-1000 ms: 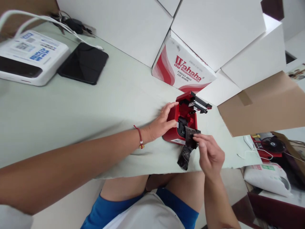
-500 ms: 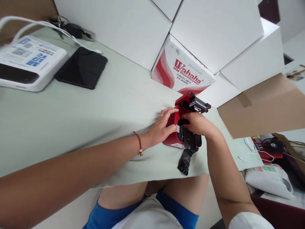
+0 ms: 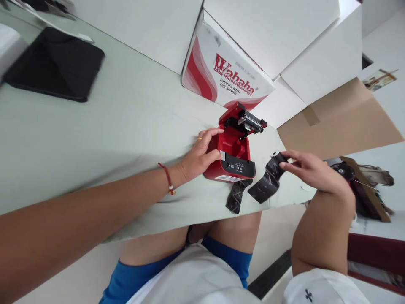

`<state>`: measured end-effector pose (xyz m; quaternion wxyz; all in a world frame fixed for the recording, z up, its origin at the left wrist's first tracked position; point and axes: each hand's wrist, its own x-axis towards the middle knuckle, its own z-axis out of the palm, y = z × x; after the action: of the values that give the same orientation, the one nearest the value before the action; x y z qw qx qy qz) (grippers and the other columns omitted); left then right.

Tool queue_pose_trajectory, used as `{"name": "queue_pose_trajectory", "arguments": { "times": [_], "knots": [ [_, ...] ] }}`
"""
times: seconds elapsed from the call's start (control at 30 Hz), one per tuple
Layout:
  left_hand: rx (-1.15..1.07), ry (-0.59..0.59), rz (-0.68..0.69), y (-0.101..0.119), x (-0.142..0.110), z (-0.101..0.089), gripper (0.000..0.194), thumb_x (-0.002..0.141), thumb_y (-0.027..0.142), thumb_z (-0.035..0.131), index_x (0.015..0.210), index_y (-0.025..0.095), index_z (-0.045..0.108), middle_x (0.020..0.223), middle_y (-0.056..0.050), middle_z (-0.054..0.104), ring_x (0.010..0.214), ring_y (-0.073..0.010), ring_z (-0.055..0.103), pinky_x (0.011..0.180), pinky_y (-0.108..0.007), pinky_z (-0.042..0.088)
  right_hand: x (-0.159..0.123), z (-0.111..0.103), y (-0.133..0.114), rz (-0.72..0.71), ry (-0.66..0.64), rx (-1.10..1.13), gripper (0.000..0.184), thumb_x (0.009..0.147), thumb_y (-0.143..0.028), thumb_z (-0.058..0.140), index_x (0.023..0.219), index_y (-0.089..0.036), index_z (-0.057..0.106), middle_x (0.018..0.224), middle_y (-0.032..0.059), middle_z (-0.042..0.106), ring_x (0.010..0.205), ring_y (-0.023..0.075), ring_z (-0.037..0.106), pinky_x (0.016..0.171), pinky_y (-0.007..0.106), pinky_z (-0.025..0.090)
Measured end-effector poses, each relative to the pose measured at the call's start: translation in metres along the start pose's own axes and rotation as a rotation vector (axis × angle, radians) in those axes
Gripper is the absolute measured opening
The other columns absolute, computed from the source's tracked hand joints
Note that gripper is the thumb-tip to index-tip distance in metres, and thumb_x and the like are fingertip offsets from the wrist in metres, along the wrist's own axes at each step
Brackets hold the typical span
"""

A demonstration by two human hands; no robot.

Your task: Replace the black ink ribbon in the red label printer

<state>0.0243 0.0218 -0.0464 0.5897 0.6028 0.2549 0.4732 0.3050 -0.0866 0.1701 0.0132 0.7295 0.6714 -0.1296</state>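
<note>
A small red label printer point(image 3: 229, 158) stands on the table with its lid point(image 3: 242, 116) raised, and its red roll bay is bare inside. My left hand point(image 3: 202, 154) grips the printer's left side, fingers on the upper rim and thumb by the grey tab at the front panel. To the right of it, my right hand point(image 3: 305, 169) pinches a small roll of black labels point(image 3: 268, 179) with a white core. The roll's loose end hangs down toward the table. Another crumpled black strip point(image 3: 236, 196) lies in front of the printer.
Behind the printer is a Wahaha water carton point(image 3: 228, 71), with white boxes point(image 3: 278, 29) stacked around it. A brown cardboard box point(image 3: 341, 114) stands to the right. At the far left a black phone point(image 3: 57, 63) lies on the green-covered table point(image 3: 133, 114).
My right hand has come out of the printer's bay and moved right with the black label roll. My left hand stays on the printer. The camera view has shifted.
</note>
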Motion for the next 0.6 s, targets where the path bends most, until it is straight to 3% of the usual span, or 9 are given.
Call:
{"name": "queue_pose_trajectory", "arguments": {
  "times": [0.13,0.2,0.37,0.5,0.6],
  "knots": [
    [-0.001,-0.014,0.008,0.000,0.000,-0.001,0.065,0.084,0.033,0.065,0.148,0.031,0.054,0.152,-0.008,0.051,0.149,-0.0329,0.047,0.136,-0.056,0.032,0.019,0.040,0.038,0.139,-0.182,-0.006,0.024,0.091,-0.036,0.073,0.108,-0.022,0.083,0.106,0.0071,0.086,0.089,0.0239,0.077,0.082,0.036,0.061],
    [-0.010,-0.022,0.000,0.000,0.000,-0.002,0.064,0.085,0.033,0.066,0.148,0.031,0.054,0.152,-0.008,0.052,0.146,-0.0330,0.049,0.135,-0.056,0.034,0.025,0.062,0.043,0.175,-0.166,-0.001,0.022,0.089,-0.028,0.073,0.106,-0.020,0.084,0.108,0.0086,0.086,0.091,0.0234,0.077,0.085,0.036,0.060],
    [-0.025,-0.013,-0.008,-0.003,0.002,-0.002,0.065,0.084,0.031,0.067,0.148,0.032,0.055,0.150,-0.007,0.053,0.145,-0.0330,0.049,0.134,-0.055,0.036,0.016,0.087,0.029,0.194,0.044,0.078,0.040,0.099,-0.037,0.066,0.131,-0.017,0.079,0.132,0.0138,0.081,0.091,0.0197,0.072,0.094,0.038,0.057],
    [-0.020,-0.010,-0.025,-0.003,0.002,-0.001,0.067,0.085,0.032,0.066,0.150,0.030,0.054,0.153,-0.008,0.050,0.149,-0.0330,0.048,0.135,-0.054,0.035,0.007,0.096,0.006,0.049,-0.028,0.160,0.033,0.098,-0.037,0.068,0.122,-0.019,0.082,0.114,0.0083,0.082,0.087,0.0182,0.070,0.086,0.033,0.056],
    [-0.013,-0.013,-0.009,-0.004,0.002,-0.001,0.066,0.085,0.032,0.065,0.150,0.032,0.054,0.154,-0.007,0.051,0.150,-0.0324,0.047,0.136,-0.052,0.034,0.009,0.112,-0.008,-0.018,-0.081,0.103,0.026,0.095,-0.028,0.072,0.117,-0.020,0.082,0.115,0.0082,0.081,0.097,0.0215,0.073,0.090,0.033,0.057]
  ]
}}
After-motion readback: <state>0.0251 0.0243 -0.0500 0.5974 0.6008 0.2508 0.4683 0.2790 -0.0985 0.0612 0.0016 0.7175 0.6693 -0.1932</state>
